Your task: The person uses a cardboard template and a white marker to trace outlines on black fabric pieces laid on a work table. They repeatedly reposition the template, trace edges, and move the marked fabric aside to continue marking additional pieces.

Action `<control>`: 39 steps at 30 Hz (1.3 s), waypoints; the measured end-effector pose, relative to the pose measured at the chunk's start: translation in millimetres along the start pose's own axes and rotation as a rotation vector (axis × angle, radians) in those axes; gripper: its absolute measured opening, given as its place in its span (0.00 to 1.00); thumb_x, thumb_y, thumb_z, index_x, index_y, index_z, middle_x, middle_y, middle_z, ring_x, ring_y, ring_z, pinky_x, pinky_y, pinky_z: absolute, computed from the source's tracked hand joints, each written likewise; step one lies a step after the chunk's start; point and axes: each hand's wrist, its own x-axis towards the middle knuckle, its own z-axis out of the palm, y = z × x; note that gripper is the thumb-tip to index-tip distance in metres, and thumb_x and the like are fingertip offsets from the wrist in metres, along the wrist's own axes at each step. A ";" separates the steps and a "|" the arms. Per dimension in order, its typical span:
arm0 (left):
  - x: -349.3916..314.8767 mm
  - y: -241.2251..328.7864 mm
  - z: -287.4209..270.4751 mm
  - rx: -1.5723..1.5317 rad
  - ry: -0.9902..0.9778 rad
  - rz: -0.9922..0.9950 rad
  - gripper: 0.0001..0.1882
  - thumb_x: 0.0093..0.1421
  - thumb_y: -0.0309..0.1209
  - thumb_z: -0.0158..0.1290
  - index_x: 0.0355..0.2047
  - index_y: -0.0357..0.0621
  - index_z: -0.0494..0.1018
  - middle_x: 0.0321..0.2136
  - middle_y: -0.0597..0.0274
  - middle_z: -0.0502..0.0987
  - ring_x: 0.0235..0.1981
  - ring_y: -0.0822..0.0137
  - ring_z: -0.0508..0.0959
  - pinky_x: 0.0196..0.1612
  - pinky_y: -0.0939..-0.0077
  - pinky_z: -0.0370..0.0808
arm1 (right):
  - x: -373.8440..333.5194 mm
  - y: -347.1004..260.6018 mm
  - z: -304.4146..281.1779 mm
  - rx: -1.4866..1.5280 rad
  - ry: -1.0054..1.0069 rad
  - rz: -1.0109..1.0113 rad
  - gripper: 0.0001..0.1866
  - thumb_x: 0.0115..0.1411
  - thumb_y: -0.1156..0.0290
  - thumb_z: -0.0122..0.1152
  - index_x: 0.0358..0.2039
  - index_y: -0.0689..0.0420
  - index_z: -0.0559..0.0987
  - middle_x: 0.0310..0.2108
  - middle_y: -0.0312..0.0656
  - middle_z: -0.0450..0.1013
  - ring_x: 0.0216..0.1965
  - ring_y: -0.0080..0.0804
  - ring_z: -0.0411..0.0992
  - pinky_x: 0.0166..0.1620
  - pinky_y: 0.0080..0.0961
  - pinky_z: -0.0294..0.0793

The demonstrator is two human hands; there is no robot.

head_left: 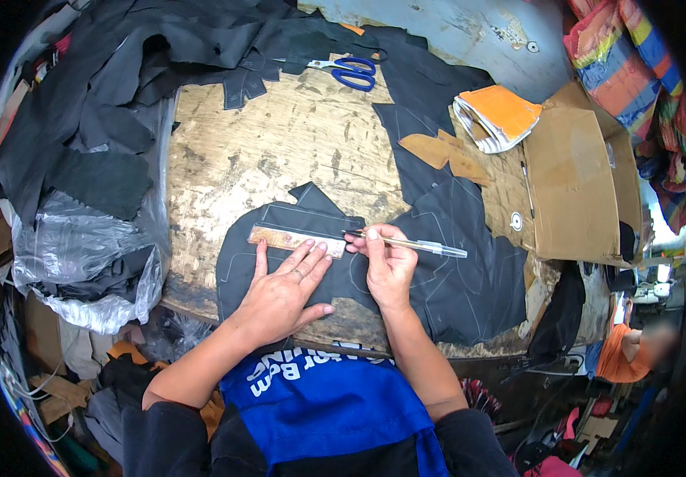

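A flat brown template (297, 240) lies on a dark fabric sheet (446, 278) at the near edge of the worn wooden table (279, 151). The left hand (283, 294) presses it down, fingers spread apart. Just right of it, the right hand (386, 266) has its fingers pinched together on a clear pen (418, 246), tip at the template's right end. Farther off lie blue-handled scissors (351, 71); a cardboard box (577, 183) stands at the right.

One head-worn fisheye camera looks steeply down, close over the worn wooden table (279, 151), its edges bending toward the rim.
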 end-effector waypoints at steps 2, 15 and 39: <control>-0.8 -0.2 2.9 0.032 0.016 0.007 0.38 0.56 0.54 0.50 0.61 0.44 0.58 0.63 0.58 0.58 0.65 0.62 0.54 0.60 0.30 0.39 | -0.4 -0.7 3.6 -0.032 0.002 -0.007 0.08 0.62 0.74 0.55 0.37 0.68 0.74 0.30 0.43 0.74 0.32 0.27 0.76 0.35 0.19 0.77; -2.0 -6.8 5.7 -0.039 -0.027 0.015 0.37 0.57 0.52 0.50 0.59 0.40 0.60 0.58 0.49 0.63 0.65 0.56 0.55 0.60 0.29 0.38 | 26.3 -14.2 72.0 -0.511 -0.469 -0.057 0.08 0.56 0.72 0.61 0.33 0.65 0.80 0.32 0.45 0.78 0.32 0.30 0.77 0.34 0.22 0.76; -6.3 2.3 4.0 0.006 0.092 0.025 0.34 0.55 0.49 0.54 0.57 0.43 0.64 0.61 0.59 0.61 0.64 0.65 0.58 0.60 0.31 0.41 | 24.0 -6.0 -1.7 -0.409 -0.066 -0.104 0.07 0.61 0.74 0.56 0.30 0.65 0.74 0.24 0.38 0.74 0.25 0.21 0.74 0.29 0.17 0.73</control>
